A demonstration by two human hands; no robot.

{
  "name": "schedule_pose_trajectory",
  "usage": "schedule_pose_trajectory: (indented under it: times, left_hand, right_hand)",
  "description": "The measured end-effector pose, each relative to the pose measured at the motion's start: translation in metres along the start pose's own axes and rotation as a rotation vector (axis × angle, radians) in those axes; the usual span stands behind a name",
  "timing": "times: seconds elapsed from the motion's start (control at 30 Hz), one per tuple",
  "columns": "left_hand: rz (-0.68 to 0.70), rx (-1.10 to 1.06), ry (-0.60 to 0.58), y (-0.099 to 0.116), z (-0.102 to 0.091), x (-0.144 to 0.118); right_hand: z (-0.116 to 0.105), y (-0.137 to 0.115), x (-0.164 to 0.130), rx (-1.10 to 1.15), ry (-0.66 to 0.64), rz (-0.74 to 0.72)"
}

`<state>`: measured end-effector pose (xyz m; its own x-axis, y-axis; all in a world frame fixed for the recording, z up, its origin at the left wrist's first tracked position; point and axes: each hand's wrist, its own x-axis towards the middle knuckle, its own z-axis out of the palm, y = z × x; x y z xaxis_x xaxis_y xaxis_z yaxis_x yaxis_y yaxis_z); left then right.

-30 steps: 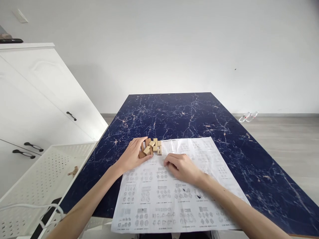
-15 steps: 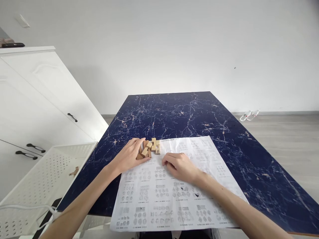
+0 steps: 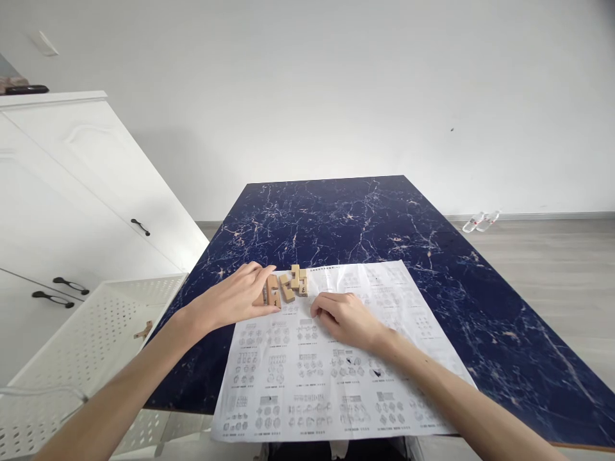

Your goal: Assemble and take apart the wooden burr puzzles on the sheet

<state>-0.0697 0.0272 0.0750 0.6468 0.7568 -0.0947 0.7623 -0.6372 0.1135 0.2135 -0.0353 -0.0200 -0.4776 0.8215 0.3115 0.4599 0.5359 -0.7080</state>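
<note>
My left hand point(image 3: 235, 296) bends around brown wooden puzzle pieces point(image 3: 273, 293), index finger at their far end and thumb at the near end. Part of these pieces is hidden by the hand. Just right of them, apart, lies a paler notched wooden piece point(image 3: 287, 292). More pale interlocking pieces point(image 3: 296, 275), one with a dark mark, sit beside it at the top of the printed paper sheet point(image 3: 317, 355). Loosely curled, my right hand point(image 3: 343, 318) rests on the sheet to the right of the pieces, with nothing visible in its fingers.
The sheet with rows of small diagrams overhangs the near edge of the dark blue marbled table point(image 3: 331, 218). At left, a white perforated tray point(image 3: 110, 307) holds a wooden piece point(image 3: 143, 330). White cabinets point(image 3: 81, 192) stand beyond it.
My left hand has shifted left with the brown pieces, which have straightened. The pale piece that lay over them is now separate on their right. My right hand has stayed put.
</note>
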Motion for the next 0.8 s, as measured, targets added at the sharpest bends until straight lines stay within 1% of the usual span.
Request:
schedule_pose_trajectory:
  times: [0.07,0.13,0.2,0.3,0.33,0.37,0.47,0.57,0.67,0.8]
  left_hand:
    - [-0.027,-0.027,-0.002,0.003,-0.007,-0.004]
    - [-0.036,-0.086,0.025,0.012,-0.014,-0.005]
    - [-0.007,-0.175,0.067,0.024,-0.016,-0.003]
    - [0.087,-0.302,0.082,0.044,-0.008,0.007]
    - [0.119,-0.345,0.087,0.050,-0.002,0.012]
    - [0.156,-0.379,0.094,0.054,0.006,0.018]
    - [0.254,-0.434,0.123,0.060,0.030,0.032]
    - [0.327,-0.423,0.163,0.056,0.050,0.038]
    - [0.346,-0.429,0.145,0.052,0.059,0.035]
    - [0.343,-0.445,0.120,0.054,0.063,0.030]
  right_hand:
    - [-0.001,-0.001,0.001,0.056,0.002,0.025]
    - [-0.005,-0.003,0.002,0.119,-0.002,0.059]
    - [-0.011,-0.005,0.004,0.316,-0.029,0.124]
    - [-0.018,-0.005,0.006,0.761,-0.096,0.226]
    - [-0.019,-0.004,0.006,0.864,-0.111,0.243]
    - [-0.020,-0.003,0.007,0.919,-0.116,0.253]
    - [-0.019,0.000,0.007,1.007,-0.065,0.316]
    - [-0.017,0.003,0.008,1.064,0.054,0.422]
    - [-0.017,0.006,0.010,1.087,0.138,0.479]
    - [-0.016,0.008,0.010,1.101,0.154,0.488]
